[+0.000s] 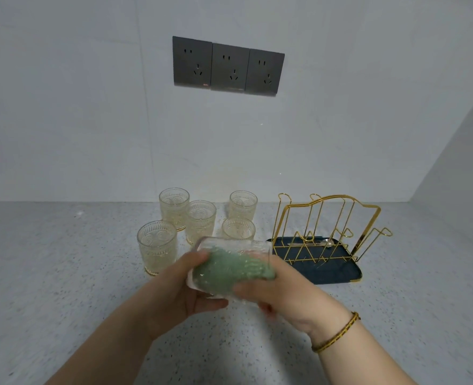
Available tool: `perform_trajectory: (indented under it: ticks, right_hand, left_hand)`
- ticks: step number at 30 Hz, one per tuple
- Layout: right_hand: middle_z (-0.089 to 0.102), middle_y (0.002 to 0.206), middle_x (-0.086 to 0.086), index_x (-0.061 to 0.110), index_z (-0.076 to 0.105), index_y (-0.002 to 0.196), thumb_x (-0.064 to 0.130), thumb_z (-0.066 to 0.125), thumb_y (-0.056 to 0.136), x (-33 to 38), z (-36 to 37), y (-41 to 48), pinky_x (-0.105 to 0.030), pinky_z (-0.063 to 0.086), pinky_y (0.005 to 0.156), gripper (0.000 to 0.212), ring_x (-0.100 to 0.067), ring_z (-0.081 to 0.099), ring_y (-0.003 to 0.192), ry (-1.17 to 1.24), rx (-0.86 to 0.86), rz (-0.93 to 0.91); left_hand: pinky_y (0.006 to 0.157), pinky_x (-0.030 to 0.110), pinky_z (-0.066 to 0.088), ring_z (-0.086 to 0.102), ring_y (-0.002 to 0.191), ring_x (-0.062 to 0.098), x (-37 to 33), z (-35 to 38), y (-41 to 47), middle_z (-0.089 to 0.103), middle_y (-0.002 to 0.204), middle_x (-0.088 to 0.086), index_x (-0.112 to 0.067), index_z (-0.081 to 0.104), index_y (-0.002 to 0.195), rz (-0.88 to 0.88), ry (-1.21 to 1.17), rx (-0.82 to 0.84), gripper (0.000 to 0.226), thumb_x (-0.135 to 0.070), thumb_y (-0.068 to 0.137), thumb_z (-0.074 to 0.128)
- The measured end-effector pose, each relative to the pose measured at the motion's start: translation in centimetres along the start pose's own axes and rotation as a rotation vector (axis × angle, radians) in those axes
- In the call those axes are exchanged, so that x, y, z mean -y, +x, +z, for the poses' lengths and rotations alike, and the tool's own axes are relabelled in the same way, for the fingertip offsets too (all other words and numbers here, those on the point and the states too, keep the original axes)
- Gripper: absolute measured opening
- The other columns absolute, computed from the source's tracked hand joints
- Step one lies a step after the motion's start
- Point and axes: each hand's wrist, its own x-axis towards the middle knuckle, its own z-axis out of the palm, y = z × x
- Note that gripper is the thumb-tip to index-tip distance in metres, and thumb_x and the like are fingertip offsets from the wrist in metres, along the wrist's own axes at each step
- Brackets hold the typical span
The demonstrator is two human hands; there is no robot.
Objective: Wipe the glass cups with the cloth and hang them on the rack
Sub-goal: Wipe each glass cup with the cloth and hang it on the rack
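A ribbed glass cup (229, 247) lies on its side above the counter, its mouth to the right. My left hand (174, 293) grips its base end from below and behind. My right hand (282, 290) holds the green cloth (229, 269), which is pushed into the cup and shows through the glass. Several more glass cups (157, 245) stand upright behind, near the wall. The gold wire rack (330, 226) stands to the right on a dark blue tray (341, 273), with no cups on its hooks.
The speckled grey counter (63, 273) runs to the white wall behind. Three dark wall sockets (228, 66) sit above the cups. A side wall (457, 190) closes in at the right, just past the rack.
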Motion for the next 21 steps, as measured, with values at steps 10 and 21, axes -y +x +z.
perform_trajectory:
  ticks: [10, 21]
  right_hand:
    - [0.045, 0.068, 0.016, 0.041, 0.043, 0.086, 0.005, 0.052, 0.086, 1.9, 1.1, -0.7, -0.005, 0.037, 0.049, 0.038, 0.013, 0.048, 0.051, -0.435, 0.108, -0.106]
    - [0.066, 0.082, -0.017, 0.008, 0.06, 0.092, 0.011, 0.063, 0.074, 1.3, 1.7, -0.5, -0.028, 0.043, 0.054, 0.019, -0.024, 0.054, 0.062, 0.297, -0.008, 0.154]
  left_hand:
    - [0.058, 0.035, 0.059, 0.071, 0.067, 0.024, 0.0, 0.2, 0.3, 0.074, 0.084, 0.011, -0.013, 0.063, 0.099, 0.006, 0.033, -0.091, 0.047, -0.042, 0.062, 0.058]
    - [0.062, 0.04, 0.06, 0.071, 0.078, 0.027, -0.1, 0.1, -0.5, 0.073, 0.096, 0.011, -0.018, 0.061, 0.104, 0.121, 0.15, -0.069, 0.053, -0.027, 0.053, 0.076]
